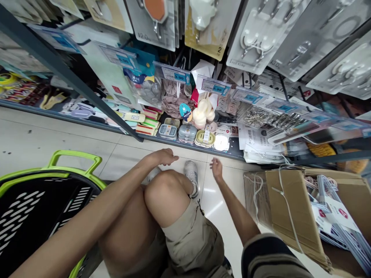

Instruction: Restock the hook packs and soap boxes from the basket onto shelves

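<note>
My left hand (165, 156) hangs over my knees, just in front of the bottom shelf, its fingers curled in and nothing seen in them. My right hand (216, 168) is farther right above the floor, fingers loosely bent and a little apart, holding nothing visible. Both hands are clear of the goods. Closest to them on the bottom shelf are a grey-blue lidded box (187, 133), a yellow-green box (205, 138), a round white item (221, 142) and a blue slotted box (168, 131). Behind these stands a cream puffy item (203, 112).
A black basket with a green rim and handle (74, 155) stands at my left. On the right, an opened cardboard box (295, 210) holds packaged goods. Hooks in blister packs (257, 36) hang above, over price tags (175, 74). A dark shelf post (87, 94) slants across the left.
</note>
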{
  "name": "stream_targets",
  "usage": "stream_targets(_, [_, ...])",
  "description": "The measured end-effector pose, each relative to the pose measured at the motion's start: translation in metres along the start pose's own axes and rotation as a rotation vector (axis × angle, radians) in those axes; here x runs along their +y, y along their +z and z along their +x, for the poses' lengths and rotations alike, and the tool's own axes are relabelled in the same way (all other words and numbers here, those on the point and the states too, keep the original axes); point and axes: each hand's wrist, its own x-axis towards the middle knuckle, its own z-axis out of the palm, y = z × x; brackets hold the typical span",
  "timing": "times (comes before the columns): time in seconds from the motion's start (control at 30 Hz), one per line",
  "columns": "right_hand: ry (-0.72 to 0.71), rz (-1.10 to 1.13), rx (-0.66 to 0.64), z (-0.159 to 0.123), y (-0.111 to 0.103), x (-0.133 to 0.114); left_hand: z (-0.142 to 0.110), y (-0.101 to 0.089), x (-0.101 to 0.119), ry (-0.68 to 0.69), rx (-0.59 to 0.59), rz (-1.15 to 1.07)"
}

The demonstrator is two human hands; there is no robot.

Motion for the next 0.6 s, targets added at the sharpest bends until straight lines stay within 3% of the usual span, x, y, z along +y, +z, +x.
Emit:
stream_targets(0.1, [0.027,0.038,-0.108,-0.079,0.002,0.060,0.001,0.002,0.003,0.003,0.015,0.009])
stream_targets(0.2, [0.056,0.064,-0.141,-0.106,0.002,0.090,0.001,0.005,0.006,0.013,0.020,0.039])
stream_targets(0.3, [0.083,0.087,-0.111,-0.063,0.003,0.069,0.001,0.008,0.009,0.019,0.026,0.052])
stream_targets(0.47, [0.088,0.110,-0.021,0.060,0.013,-0.025,-0.003,0.007,0.008,0.008,0.020,0.001])
stream_targets(0.6, [0.147,0.083,0.051,0.108,0.024,-0.076,-0.012,0.001,0.000,-0.046,0.035,-0.056])
